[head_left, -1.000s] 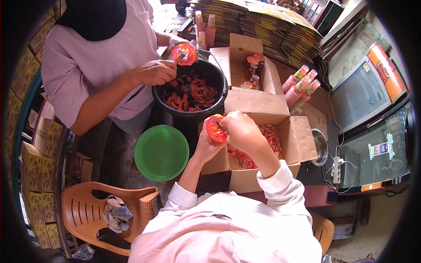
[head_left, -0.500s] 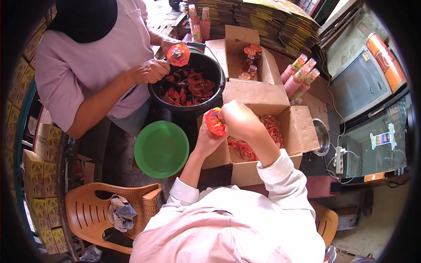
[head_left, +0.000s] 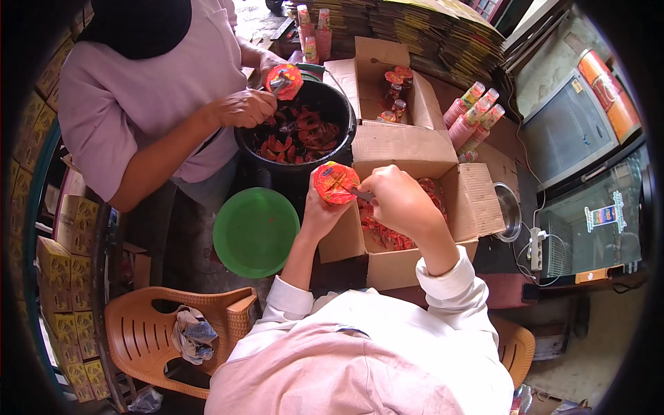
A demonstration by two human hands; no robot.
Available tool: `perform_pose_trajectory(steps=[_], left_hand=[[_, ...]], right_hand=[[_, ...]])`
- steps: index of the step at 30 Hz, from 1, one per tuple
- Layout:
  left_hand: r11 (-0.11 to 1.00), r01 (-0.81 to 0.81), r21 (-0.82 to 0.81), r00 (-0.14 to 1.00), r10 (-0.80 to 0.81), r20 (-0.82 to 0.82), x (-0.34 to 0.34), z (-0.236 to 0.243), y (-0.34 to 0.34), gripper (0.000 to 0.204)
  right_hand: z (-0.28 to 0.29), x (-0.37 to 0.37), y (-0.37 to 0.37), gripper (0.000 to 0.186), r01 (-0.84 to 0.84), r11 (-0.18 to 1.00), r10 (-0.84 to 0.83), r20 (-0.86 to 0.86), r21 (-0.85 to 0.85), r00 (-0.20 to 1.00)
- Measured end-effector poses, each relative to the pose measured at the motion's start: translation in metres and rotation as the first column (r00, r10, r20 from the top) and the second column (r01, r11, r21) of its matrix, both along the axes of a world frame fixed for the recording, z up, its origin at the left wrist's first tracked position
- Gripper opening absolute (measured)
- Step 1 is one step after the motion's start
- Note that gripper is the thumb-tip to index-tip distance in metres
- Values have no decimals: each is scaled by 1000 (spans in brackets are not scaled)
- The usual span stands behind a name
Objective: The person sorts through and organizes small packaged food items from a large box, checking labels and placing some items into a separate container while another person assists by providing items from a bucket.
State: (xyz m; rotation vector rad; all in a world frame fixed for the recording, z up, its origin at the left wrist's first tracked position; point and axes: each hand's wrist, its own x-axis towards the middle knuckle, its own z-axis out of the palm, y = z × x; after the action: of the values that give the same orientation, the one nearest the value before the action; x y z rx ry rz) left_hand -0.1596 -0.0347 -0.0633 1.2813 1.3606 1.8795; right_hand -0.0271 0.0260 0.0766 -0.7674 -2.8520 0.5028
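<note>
A plastic cup with a red printed film lid (head_left: pixel 332 181) sits in my left hand (head_left: pixel 321 216), whose fingers wrap round it from below. My right hand (head_left: pixel 402 199) is closed on a dark-bladed knife (head_left: pixel 362 194), its tip at the right edge of the lid. Dark lines cross the lid and look like cuts. Beneath my right hand stands an open cardboard box (head_left: pixel 398 272) with many red film scraps (head_left: pixel 387 238) inside. Most of the cup is hidden by my left hand.
Across from me, a co-worker's hands (head_left: pixel 245 107) hold another red-lidded cup (head_left: pixel 284 81) and a metal tool over a black bucket (head_left: pixel 290 166) of red scraps. Nearby are a green basin (head_left: pixel 256 232), a second cardboard box (head_left: pixel 422 104) with lidded cups, and stacked cups (head_left: pixel 474 114).
The cup's lid has turned upward into view. My right hand has moved off it to the right and lower, showing the knife. The co-worker's hands have shifted slightly.
</note>
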Motion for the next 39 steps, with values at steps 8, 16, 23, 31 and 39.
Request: perform_pose_trajectory(steps=[8, 16, 23, 31, 39], left_hand=[[994, -109, 0, 994, 109, 0, -5, 8, -6, 60], [967, -254, 26, 966, 252, 62, -40, 4, -6, 62], [823, -537, -185, 733, 348, -584, -93, 28, 11, 58], [519, -709, -478, 589, 61, -806, -97, 46, 39, 77], [402, -674, -619, 628, -128, -768, -106, 57, 54, 77]], right_hand=[[4, 28, -2, 33, 18, 982, -77, -315, -186, 946], [-32, 83, -11, 39, 231, 926, -337, -376, -300, 863], [-66, 122, -28, 37, 354, 840, -506, -358, -410, 785], [-68, 131, -39, 38, 387, 789, -572, -341, -477, 746], [-108, 157, -36, 43, 255, 586, -746, -390, -769, 540]])
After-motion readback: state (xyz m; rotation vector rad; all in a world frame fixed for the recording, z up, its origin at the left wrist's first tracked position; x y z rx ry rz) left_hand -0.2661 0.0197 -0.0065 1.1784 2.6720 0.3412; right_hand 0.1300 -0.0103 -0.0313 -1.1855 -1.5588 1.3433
